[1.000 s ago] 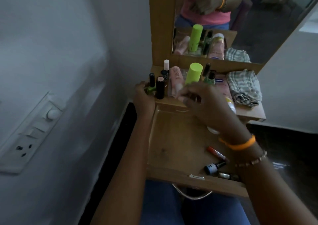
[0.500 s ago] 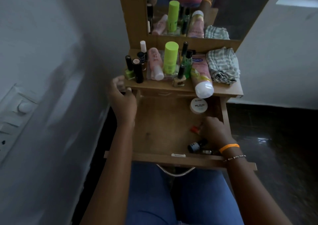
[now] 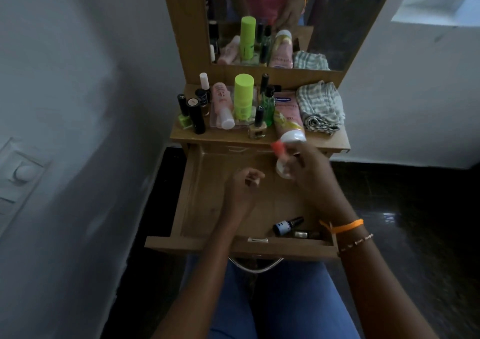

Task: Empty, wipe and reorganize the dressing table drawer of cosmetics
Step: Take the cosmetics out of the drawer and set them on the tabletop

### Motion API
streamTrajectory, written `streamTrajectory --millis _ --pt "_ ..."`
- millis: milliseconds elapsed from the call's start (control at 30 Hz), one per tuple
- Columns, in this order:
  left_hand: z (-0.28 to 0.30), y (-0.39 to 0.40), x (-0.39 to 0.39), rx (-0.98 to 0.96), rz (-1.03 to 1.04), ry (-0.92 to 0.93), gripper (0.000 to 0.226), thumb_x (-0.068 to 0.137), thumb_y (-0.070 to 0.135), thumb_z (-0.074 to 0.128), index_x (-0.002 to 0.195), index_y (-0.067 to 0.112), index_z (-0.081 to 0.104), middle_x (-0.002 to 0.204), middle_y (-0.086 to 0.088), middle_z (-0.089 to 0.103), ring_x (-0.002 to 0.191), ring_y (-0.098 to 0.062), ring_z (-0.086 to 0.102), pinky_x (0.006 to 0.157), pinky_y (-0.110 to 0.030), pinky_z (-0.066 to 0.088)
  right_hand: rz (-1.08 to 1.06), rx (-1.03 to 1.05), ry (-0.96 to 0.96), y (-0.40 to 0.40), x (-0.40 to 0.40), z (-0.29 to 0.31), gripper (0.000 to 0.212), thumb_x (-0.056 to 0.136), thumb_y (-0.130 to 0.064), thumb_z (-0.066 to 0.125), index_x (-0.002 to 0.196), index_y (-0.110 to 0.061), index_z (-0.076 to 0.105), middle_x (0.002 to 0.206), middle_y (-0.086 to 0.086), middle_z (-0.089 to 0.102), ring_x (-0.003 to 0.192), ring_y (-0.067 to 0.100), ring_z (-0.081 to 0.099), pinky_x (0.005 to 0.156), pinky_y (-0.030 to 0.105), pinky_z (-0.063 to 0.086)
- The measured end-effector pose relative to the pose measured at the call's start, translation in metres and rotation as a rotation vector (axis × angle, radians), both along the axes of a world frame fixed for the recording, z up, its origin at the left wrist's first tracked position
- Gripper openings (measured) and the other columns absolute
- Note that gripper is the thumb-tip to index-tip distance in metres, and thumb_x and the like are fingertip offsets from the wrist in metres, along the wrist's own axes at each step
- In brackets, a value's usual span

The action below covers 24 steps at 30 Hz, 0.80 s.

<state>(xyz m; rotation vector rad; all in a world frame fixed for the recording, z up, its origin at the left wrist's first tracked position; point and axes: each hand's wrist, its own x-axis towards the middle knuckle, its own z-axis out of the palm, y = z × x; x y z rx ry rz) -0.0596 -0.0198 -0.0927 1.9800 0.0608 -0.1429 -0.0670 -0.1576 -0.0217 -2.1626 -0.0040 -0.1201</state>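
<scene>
The wooden drawer (image 3: 197, 203) is pulled open below the dressing table top (image 3: 226, 137). My right hand (image 3: 309, 172) is raised over the drawer's far right, holding a small red-capped tube (image 3: 277, 148); it partly covers a round white jar (image 3: 281, 168). Over the drawer's middle my left hand (image 3: 245, 185) is loosely curled with nothing in it. Near the drawer's front right lie a small dark bottle with a blue label (image 3: 287, 225) and a thin metallic tube (image 3: 304, 234). Several cosmetics stand on the top, among them a lime green bottle (image 3: 243, 96) and a pink lotion tube (image 3: 287, 116).
A folded checked cloth (image 3: 320, 107) lies at the right of the table top. A mirror (image 3: 285, 19) rises behind it. A white wall with a switch panel (image 3: 18, 180) is close on the left. My legs in blue jeans (image 3: 272, 299) are under the drawer.
My right hand rose from the drawer's front right with the red-capped tube, towards the table top. My left hand moved from the drawer's left corner to over its middle.
</scene>
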Motion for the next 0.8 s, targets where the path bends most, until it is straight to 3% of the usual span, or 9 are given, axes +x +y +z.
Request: streamTrajectory --millis 100,233,333,433,500,533,600,667,800 --pt "-0.008 -0.008 -0.002 0.039 -0.108 -0.002 0.019 0.09 0.004 0.052 0.092 0.018 0.065 0.097 0.005 0.063 0.082 0.005 0.053 0.065 -0.005 0.037 -0.259 0.066 -0.179 -0.006 0.029 0.024 0.018 0.088 -0.03 0.06 0.096 -0.016 0.053 0.086 -0.002 0.059 0.074 0.017 0.061 0.061 0.03 0.051" --pt "-0.014 -0.005 0.002 0.109 -0.154 -0.001 0.017 0.091 0.006 0.053 0.094 0.018 0.064 0.099 0.005 0.063 0.084 -0.001 0.054 0.069 -0.01 0.04 -0.349 0.003 -0.223 -0.009 0.091 0.036 0.022 0.084 -0.027 0.067 0.088 -0.007 0.057 0.083 0.001 0.058 0.075 0.016 0.053 0.063 0.026 0.042" --pt "-0.019 0.002 0.004 0.184 -0.108 0.028 0.016 0.093 0.011 0.052 0.093 0.021 0.064 0.101 0.005 0.064 0.086 -0.005 0.056 0.072 -0.019 0.046 -0.358 -0.054 -0.134 -0.008 0.139 0.036 0.018 0.082 -0.019 0.067 0.091 -0.003 0.062 0.089 0.008 0.065 0.079 0.015 0.055 0.063 0.023 0.039" --pt "-0.021 0.006 0.004 0.251 0.004 0.051 0.015 0.093 0.014 0.05 0.093 0.021 0.064 0.099 0.008 0.064 0.081 -0.002 0.054 0.063 -0.015 0.041 -0.281 -0.12 -0.012 -0.008 0.164 0.032 0.015 0.083 -0.008 0.063 0.097 -0.004 0.067 0.104 0.013 0.067 0.088 0.022 0.063 0.066 0.018 0.043" --pt "-0.021 0.006 0.004 0.274 0.029 0.056 0.016 0.093 0.015 0.049 0.092 0.022 0.064 0.099 0.009 0.065 0.079 -0.002 0.055 0.06 -0.014 0.039 -0.244 -0.06 0.049 -0.009 0.167 0.03 0.022 0.086 -0.001 0.056 0.107 -0.002 0.064 0.103 0.012 0.065 0.074 0.015 0.062 0.055 0.008 0.043" --pt "-0.021 0.005 0.004 0.286 0.022 0.06 0.016 0.094 0.016 0.049 0.092 0.022 0.064 0.099 0.009 0.065 0.078 -0.002 0.055 0.059 -0.015 0.039 -0.243 -0.02 0.06 -0.009 0.167 0.029 0.025 0.086 -0.001 0.055 0.11 -0.001 0.062 0.103 0.012 0.064 0.075 0.015 0.063 0.057 0.008 0.046" --pt "-0.021 0.004 0.003 0.301 0.0 0.068 0.017 0.094 0.016 0.049 0.092 0.023 0.064 0.1 0.009 0.066 0.079 -0.003 0.056 0.057 -0.016 0.037 -0.271 -0.008 0.058 -0.012 0.169 0.025 0.03 0.081 -0.007 0.06 0.111 -0.003 0.061 0.109 0.014 0.066 0.095 0.025 0.065 0.08 0.025 0.054" --pt "-0.02 0.004 0.003 0.303 0.0 0.076 0.017 0.094 0.017 0.049 0.092 0.023 0.064 0.1 0.01 0.065 0.079 -0.003 0.056 0.057 -0.016 0.036 -0.262 -0.064 0.078 -0.016 0.169 0.024 0.031 0.076 -0.012 0.067 0.106 -0.003 0.064 0.109 0.016 0.067 0.102 0.029 0.062 0.09 0.039 0.052" --pt "-0.02 0.004 0.004 0.267 -0.024 0.07 0.017 0.093 0.014 0.049 0.091 0.022 0.064 0.1 0.01 0.064 0.08 -0.002 0.053 0.058 -0.013 0.036 -0.224 -0.218 0.044 -0.023 0.165 0.02 0.021 0.077 -0.012 0.068 0.096 -0.005 0.07 0.105 0.012 0.069 0.101 0.027 0.062 0.084 0.034 0.049"
